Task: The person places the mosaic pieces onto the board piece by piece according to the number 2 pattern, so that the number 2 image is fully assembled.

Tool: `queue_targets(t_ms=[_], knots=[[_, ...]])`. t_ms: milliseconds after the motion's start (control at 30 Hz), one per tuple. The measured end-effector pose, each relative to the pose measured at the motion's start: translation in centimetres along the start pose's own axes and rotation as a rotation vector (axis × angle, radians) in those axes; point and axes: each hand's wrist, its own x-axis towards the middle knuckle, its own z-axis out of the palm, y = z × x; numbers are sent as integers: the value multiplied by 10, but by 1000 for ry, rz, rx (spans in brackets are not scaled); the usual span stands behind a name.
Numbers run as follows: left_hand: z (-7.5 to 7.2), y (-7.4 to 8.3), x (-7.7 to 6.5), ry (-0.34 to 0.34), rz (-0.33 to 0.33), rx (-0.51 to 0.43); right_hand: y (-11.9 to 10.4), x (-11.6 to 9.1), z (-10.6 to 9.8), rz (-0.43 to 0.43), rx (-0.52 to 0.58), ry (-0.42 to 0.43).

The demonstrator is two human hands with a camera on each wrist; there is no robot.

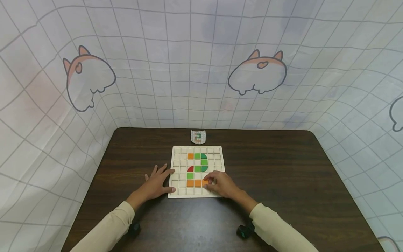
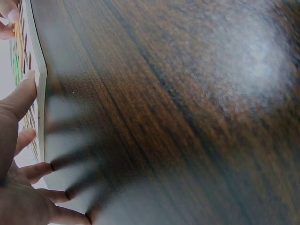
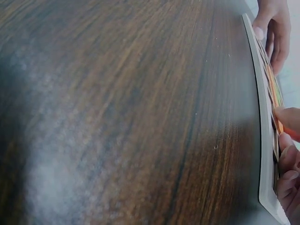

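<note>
A cream grid board [image 1: 180, 191] lies on the table, its squares partly filled with coloured tiles. My right hand [image 1: 223, 183] pinches an orange tile [image 1: 205, 182] between thumb and fingers, at the right end of the bottom row. Two more orange tiles [image 1: 193, 183] sit left of it. Spread along the board's left edge, my left hand [image 1: 154, 183] touches the rim with its thumb and forefinger. In the left wrist view, other fingertips reach the tabletop. Above the bottom row are green tiles [image 1: 197, 168], a red rounded tile [image 1: 190, 169] and dark green rounded tiles [image 1: 204, 168].
A small paper card [image 1: 198, 137] printed with a coloured grid pattern lies behind the board. The dark wooden table [image 1: 270, 164] is enclosed by a white checked cloth [image 1: 201, 70]. Black devices [image 1: 244, 231] show below the wrists.
</note>
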Motion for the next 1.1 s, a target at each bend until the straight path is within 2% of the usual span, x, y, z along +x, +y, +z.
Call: queue_targets(t_ms=[467,700,933,1100], knots=[[-2,1,-1,5,2,-2,-2,-1,-2,-4,13,-5],[-3,2,-1,5,6,-11,5,-2,-3,-89,-5,48],[-3,1,-1,1,8,2,11,-7,-20,-4,10,53],[-4,-2,-4,-4,8,7,22,-12,-36,12,-31,84]])
